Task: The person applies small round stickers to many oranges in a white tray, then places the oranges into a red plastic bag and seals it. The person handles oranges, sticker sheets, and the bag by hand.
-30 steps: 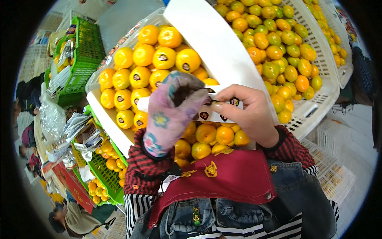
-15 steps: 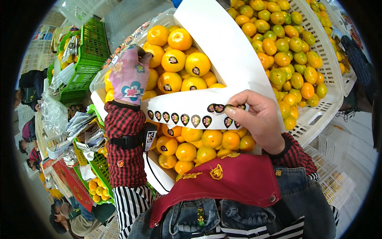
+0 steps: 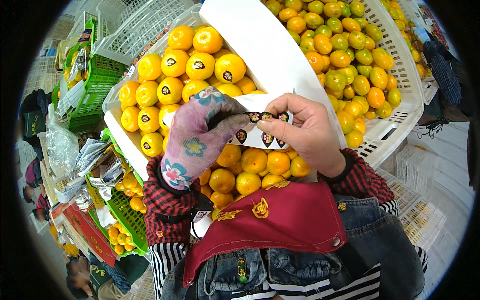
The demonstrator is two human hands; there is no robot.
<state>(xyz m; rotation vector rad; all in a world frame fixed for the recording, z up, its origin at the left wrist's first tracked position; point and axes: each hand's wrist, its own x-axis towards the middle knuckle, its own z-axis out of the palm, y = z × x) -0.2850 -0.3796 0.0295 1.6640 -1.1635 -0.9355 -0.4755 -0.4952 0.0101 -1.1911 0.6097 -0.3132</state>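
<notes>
Background, far left: we noted a green crate (image 3: 97, 92) holding fruit and papers, with pale crates (image 3: 150, 25) beyond it and a creased clear plastic bag (image 3: 62, 145) nearer to us. Near left: one further green crate (image 3: 125, 212), oranges inside, beside a red panel (image 3: 85, 227). Right: one white slatted crate (image 3: 407, 95), filled with small fruit (image 3: 350, 55) in mixed green and orange.

Centre: one white box (image 3: 122, 142) of large oranges (image 3: 170, 92), several bearing a dark sticker, and one long white sheet (image 3: 280, 45) running along its right side. More oranges (image 3: 254, 161) lay at the near end, next to our maroon apron (image 3: 280, 215).

Item in hand: one white strip (image 3: 254, 142) of dark drop-shaped stickers (image 3: 241, 136), held above the fruit between our two hands. Our right hand (image 3: 307, 132), bare, had the strip pinched between thumb and forefinger at its right end. Our left hand (image 3: 200, 135), in a pink flowered glove, had its thumb and forefinger drawn almost together at the leftmost sticker of the upper row; we could not tell whether that sticker was firmly gripped or only touched.
</notes>
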